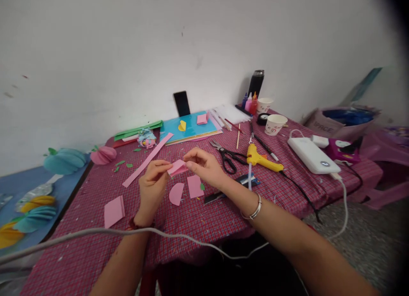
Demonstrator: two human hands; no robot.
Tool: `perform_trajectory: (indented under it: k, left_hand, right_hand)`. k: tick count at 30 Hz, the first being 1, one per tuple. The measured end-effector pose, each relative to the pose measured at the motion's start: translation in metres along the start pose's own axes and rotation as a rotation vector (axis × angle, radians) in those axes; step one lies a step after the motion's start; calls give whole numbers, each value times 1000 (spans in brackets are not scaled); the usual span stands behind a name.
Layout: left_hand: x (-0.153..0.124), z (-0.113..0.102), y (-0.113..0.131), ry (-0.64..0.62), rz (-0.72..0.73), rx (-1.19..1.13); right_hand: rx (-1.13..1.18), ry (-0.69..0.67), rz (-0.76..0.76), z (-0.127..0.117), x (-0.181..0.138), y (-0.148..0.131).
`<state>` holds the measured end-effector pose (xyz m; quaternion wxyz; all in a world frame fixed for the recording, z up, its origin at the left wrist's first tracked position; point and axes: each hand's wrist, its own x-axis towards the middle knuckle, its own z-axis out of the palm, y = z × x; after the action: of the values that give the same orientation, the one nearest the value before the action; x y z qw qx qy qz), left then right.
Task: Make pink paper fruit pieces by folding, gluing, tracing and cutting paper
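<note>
**Pinching folded pink paper (176, 168) over the checked cloth (83, 262)!**

Starting far left, spotting a blue paper pumpkin (65, 161), with a pink paper pumpkin (104, 155) just beside. Coming in past a square pink piece (114, 213) near the front, then a long pink strip (148, 159) slanting away behind. Now to the left hand (152, 183): clamping the paper's left end between thumb and fingers! Below, on the cloth, a pink half-circle (177, 193) and a pink rectangle (195, 186). Across to the right hand (207, 168): thumb against the paper's right end, index finger curled over; gripping or merely touching, can't tell. Beyond, black-handled scissors (228, 162), then a yellow glue gun (263, 161), trailing its cord rightward. Next, a paper cup (275, 125); finally, a white power bank (313, 154), plugged into a white cable (344, 202).
</note>
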<state>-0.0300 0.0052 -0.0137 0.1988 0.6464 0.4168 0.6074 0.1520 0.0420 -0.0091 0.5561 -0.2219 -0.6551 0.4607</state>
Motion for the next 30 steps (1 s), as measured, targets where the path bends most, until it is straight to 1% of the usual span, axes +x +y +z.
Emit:
perform_trajectory:
  k: [4, 8, 15, 21, 26, 30]
  left_hand:
    - [0, 1, -2, 12, -10, -22]
    - [0, 0, -3, 6, -30, -54]
    - [-2, -1, -10, -81, -120, -116]
    - [-2, 0, -9, -120, -170, -147]
    - [-1, 1, -8, -125, -195, -179]
    - [-1, 3, -7, -110, -243, -208]
  right_hand:
    - [-33, -14, -10, 0, 0, -3]
    - [-17, -32, -4, 1, -1, -4]
    - [-51, -59, 10, 1, -2, -6]
    - [-71, -54, 65, 3, -2, -7]
    - [-103, -62, 75, 4, -2, -11]
    - [-131, -68, 57, 5, -3, -11]
